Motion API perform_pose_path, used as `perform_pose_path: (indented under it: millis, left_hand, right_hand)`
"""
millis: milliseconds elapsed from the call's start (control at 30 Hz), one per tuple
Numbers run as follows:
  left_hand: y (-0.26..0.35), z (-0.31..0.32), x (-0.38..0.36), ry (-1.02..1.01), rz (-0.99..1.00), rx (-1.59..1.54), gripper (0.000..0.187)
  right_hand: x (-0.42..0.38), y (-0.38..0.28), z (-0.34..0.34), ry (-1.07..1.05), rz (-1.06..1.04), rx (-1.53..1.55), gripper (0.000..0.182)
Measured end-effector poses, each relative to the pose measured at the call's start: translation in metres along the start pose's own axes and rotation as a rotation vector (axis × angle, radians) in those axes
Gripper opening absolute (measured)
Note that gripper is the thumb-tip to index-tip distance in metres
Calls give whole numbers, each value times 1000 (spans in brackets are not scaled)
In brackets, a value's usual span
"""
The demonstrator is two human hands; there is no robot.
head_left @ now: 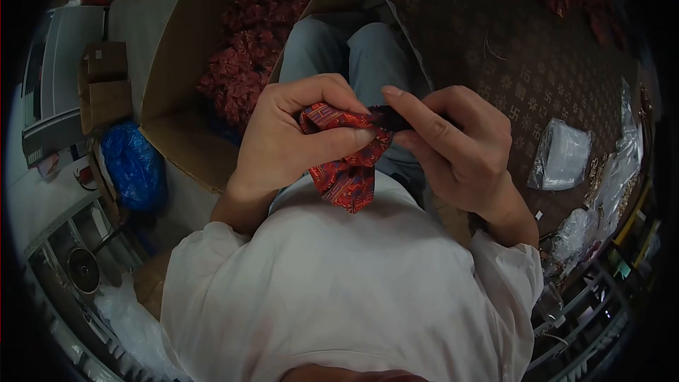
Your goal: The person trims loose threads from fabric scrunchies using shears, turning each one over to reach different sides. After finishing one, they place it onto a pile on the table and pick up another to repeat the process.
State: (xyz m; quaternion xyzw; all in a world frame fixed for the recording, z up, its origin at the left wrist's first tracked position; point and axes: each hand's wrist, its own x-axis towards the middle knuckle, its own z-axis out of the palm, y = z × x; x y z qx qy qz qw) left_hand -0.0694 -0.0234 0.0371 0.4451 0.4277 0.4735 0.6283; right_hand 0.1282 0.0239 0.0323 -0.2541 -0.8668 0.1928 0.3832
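Note:
A folded piece of red patterned fabric (346, 182) with blue and yellow figures hangs in front of my chest. My left hand (283, 131) pinches its upper edge between thumb and fingers, and the lower end droops to a blunt point. At the fabric's right end is a small black piece (389, 118), whose kind I cannot make out. Around that piece my right hand (467, 148) is closed, the thumb below and the index finger above it. The right hand's other fingers are curled and partly hidden.
An open cardboard box (173, 78) at the left holds a heap of red fabric pieces (247, 56). A blue plastic bag (134, 166) lies beside it. On the brown patterned cloth (453, 28) at the right are a clear plastic packet (561, 155) and crumpled clear plastic (576, 237).

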Motion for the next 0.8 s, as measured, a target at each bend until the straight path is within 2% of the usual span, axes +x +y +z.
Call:
perform_pose_path:
  millis: [300,800]
  left_hand:
    - [0,0,-1,-23,-41,-36,12]
    - [-1,-3,-1,-40,67,88,13]
  right_hand:
    - [-2,-2,1,8,-38,-71,38]
    - [-3,-3,0,-45,15,24,36]
